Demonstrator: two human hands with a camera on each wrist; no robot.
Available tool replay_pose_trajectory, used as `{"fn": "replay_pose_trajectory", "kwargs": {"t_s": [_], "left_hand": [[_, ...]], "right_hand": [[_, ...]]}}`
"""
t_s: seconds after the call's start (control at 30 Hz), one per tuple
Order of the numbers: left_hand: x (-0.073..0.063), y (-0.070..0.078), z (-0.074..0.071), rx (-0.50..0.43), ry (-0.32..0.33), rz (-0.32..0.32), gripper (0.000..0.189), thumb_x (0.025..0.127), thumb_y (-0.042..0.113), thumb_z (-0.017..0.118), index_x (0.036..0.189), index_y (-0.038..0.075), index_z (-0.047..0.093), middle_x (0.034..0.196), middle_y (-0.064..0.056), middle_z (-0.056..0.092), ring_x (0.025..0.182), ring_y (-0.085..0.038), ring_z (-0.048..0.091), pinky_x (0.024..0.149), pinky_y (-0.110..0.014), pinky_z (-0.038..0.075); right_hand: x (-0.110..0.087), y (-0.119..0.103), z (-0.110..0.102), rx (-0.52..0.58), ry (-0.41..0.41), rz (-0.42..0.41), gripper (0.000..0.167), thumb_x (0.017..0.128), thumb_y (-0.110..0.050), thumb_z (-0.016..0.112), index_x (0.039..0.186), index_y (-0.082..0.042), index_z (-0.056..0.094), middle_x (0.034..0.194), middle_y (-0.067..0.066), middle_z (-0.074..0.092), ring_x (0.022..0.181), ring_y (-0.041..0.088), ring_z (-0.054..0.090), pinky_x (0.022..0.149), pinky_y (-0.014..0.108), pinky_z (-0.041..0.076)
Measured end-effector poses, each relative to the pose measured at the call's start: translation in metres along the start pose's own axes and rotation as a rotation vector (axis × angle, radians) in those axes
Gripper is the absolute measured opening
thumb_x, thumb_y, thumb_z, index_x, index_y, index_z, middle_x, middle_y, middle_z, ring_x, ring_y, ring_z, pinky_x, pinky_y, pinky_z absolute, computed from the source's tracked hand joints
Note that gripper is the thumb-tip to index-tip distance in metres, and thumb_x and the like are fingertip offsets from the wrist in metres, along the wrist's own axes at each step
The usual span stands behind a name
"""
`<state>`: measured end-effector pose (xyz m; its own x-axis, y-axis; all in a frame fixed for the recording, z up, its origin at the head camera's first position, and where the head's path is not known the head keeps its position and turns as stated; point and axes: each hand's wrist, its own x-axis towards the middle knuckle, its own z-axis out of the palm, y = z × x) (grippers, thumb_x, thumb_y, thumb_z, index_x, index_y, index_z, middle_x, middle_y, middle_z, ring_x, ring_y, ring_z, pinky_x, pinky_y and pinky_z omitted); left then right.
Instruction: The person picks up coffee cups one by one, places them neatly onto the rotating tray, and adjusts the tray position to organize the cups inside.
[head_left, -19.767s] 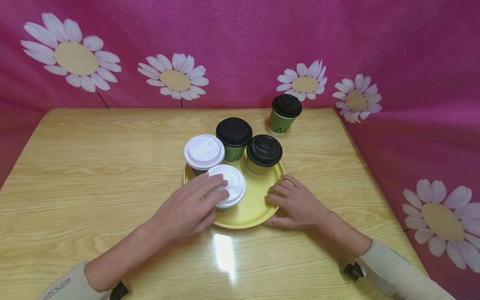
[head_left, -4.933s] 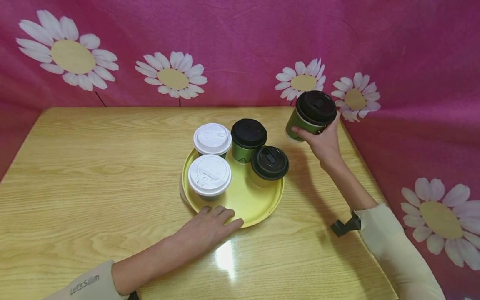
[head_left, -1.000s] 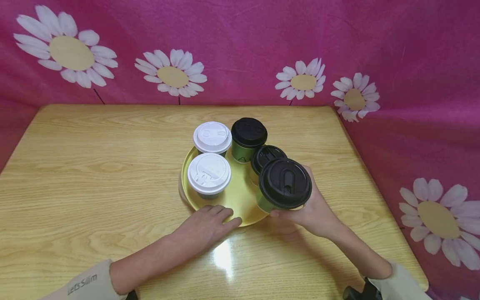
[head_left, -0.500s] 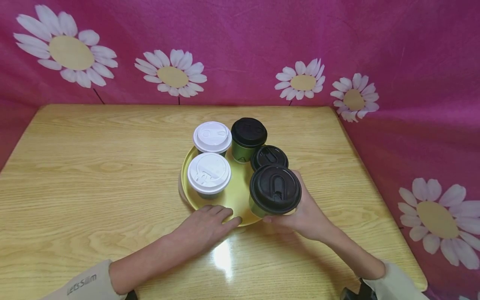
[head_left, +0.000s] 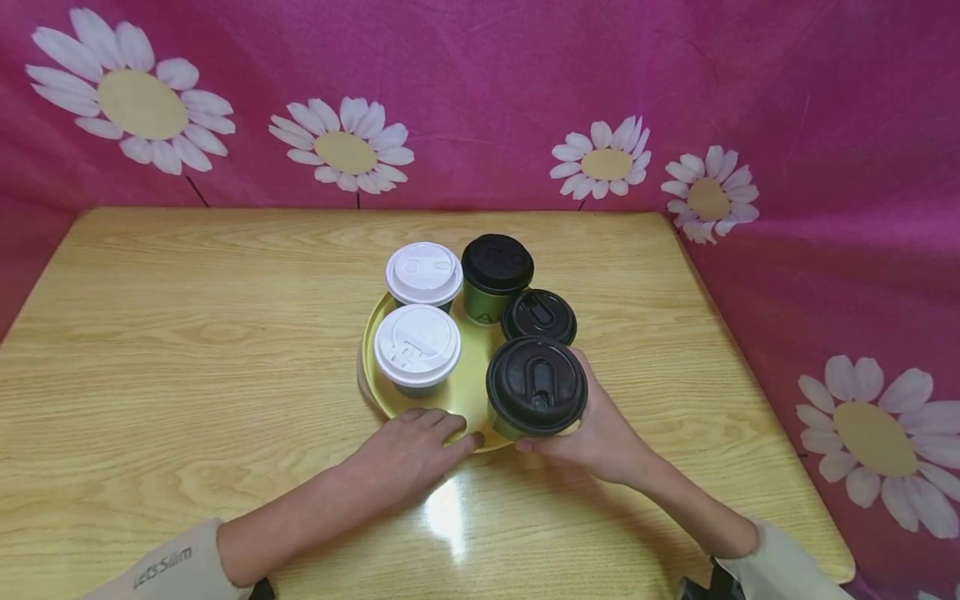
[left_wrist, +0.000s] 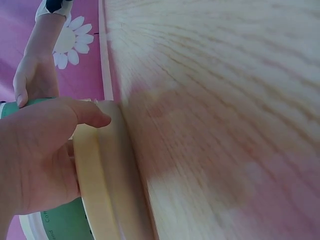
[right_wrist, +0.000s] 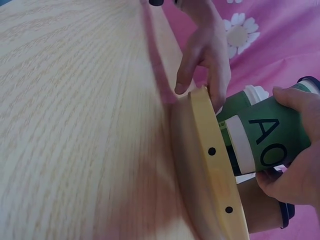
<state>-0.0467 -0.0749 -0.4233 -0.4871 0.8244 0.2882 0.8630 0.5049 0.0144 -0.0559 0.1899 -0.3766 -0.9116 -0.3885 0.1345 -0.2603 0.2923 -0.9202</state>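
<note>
A round yellow tray [head_left: 471,398] in the middle of the wooden table carries two white-lidded cups [head_left: 417,344] [head_left: 423,273] and two black-lidded green cups [head_left: 497,264] [head_left: 538,317]. My right hand [head_left: 603,435] grips a third black-lidded green cup [head_left: 536,386] by its side, upright at the tray's front right. In the right wrist view this cup [right_wrist: 265,137], marked "AO", has its base down at the tray [right_wrist: 210,160]; contact cannot be told. My left hand [head_left: 412,450] rests with straight fingers on the tray's front rim [left_wrist: 100,175].
The wooden table [head_left: 187,350] ends at a pink daisy-print cloth [head_left: 480,100] along the back and right side. The table's right edge [head_left: 757,400] lies close to my right forearm. Bare wood stretches to the left of the tray.
My right hand has carried the black-lidded cup leftward and lower, from beside the tray's right edge to its front right part. My left hand has stayed on the rim.
</note>
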Motion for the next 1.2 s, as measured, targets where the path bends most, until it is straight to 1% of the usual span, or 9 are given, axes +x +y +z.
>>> {"fn": "replay_pose_trajectory", "kwargs": {"t_s": [0.17,0.23,0.4,0.5,0.67,0.83,0.93,1.07,1.2], "left_hand": [[-0.001,0.000,0.001,-0.022,0.004,-0.002,0.030,0.085,0.011,0.071,0.113,0.014,0.061,0.101,-0.002,0.059,0.090,-0.020,0.060,0.073,-0.035,0.055],[-0.001,-0.001,0.001,-0.027,0.006,-0.001,0.031,0.085,0.011,0.071,0.114,0.013,0.061,0.102,-0.003,0.059,0.091,-0.020,0.061,0.077,-0.035,0.055],[-0.003,-0.002,0.000,-0.043,0.006,-0.002,0.035,0.084,0.014,0.070,0.119,0.012,0.061,0.105,-0.004,0.059,0.095,-0.022,0.061,0.092,-0.038,0.052],[-0.003,-0.002,-0.002,-0.057,-0.011,-0.016,0.037,0.085,0.019,0.069,0.121,0.013,0.060,0.106,-0.003,0.057,0.096,-0.022,0.060,0.094,-0.039,0.050],[-0.003,-0.002,-0.009,-0.073,-0.026,-0.038,0.039,0.089,0.031,0.068,0.123,0.015,0.059,0.111,-0.003,0.057,0.101,-0.022,0.058,0.089,-0.039,0.051],[-0.004,-0.002,-0.017,-0.081,-0.013,-0.049,0.039,0.090,0.031,0.067,0.124,0.015,0.057,0.114,-0.005,0.059,0.103,-0.022,0.058,0.083,-0.038,0.051],[-0.004,-0.002,-0.021,-0.093,0.021,-0.049,0.034,0.090,0.027,0.066,0.121,0.014,0.056,0.112,-0.005,0.060,0.100,-0.022,0.059,0.078,-0.038,0.052],[-0.003,-0.002,-0.027,-0.107,0.095,-0.035,0.029,0.090,0.018,0.065,0.117,0.013,0.055,0.110,-0.006,0.060,0.093,-0.023,0.059,0.071,-0.036,0.052],[-0.002,-0.001,-0.034,-0.094,0.159,-0.019,0.031,0.086,0.012,0.066,0.115,0.011,0.056,0.108,-0.007,0.059,0.090,-0.023,0.058,0.066,-0.034,0.051]], "right_hand": [[0.000,0.001,0.004,-0.004,-0.005,0.015,0.098,0.065,-0.004,0.091,0.145,-0.013,0.036,0.142,0.001,0.048,0.132,0.022,0.043,0.113,0.043,0.027],[0.001,0.002,0.006,-0.002,-0.005,0.020,0.098,0.065,-0.004,0.091,0.146,-0.013,0.035,0.142,0.002,0.047,0.132,0.021,0.042,0.113,0.047,0.027],[0.002,0.003,0.008,0.007,0.002,0.019,0.099,0.065,-0.003,0.091,0.147,-0.014,0.036,0.143,0.001,0.047,0.132,0.021,0.042,0.113,0.050,0.026],[0.003,0.004,0.008,0.004,0.007,0.011,0.099,0.065,-0.003,0.091,0.146,-0.013,0.036,0.142,0.001,0.047,0.132,0.021,0.043,0.113,0.050,0.027],[0.004,0.006,0.010,0.003,0.014,0.008,0.098,0.065,-0.003,0.090,0.146,-0.013,0.035,0.142,0.002,0.048,0.132,0.022,0.043,0.113,0.053,0.026],[0.006,0.007,0.011,0.000,0.020,0.004,0.096,0.066,-0.004,0.089,0.146,-0.012,0.036,0.142,0.004,0.047,0.132,0.023,0.043,0.112,0.055,0.026],[0.007,0.007,0.011,0.002,0.021,0.002,0.095,0.067,-0.004,0.089,0.146,-0.012,0.037,0.141,0.005,0.047,0.132,0.023,0.043,0.113,0.054,0.026],[0.008,0.008,0.012,0.005,0.020,0.002,0.095,0.067,-0.003,0.089,0.146,-0.012,0.038,0.141,0.004,0.048,0.132,0.022,0.043,0.113,0.053,0.027],[0.008,0.010,0.013,0.011,0.025,0.010,0.095,0.066,-0.002,0.090,0.145,-0.014,0.039,0.140,0.001,0.048,0.131,0.020,0.044,0.113,0.051,0.027]]}}
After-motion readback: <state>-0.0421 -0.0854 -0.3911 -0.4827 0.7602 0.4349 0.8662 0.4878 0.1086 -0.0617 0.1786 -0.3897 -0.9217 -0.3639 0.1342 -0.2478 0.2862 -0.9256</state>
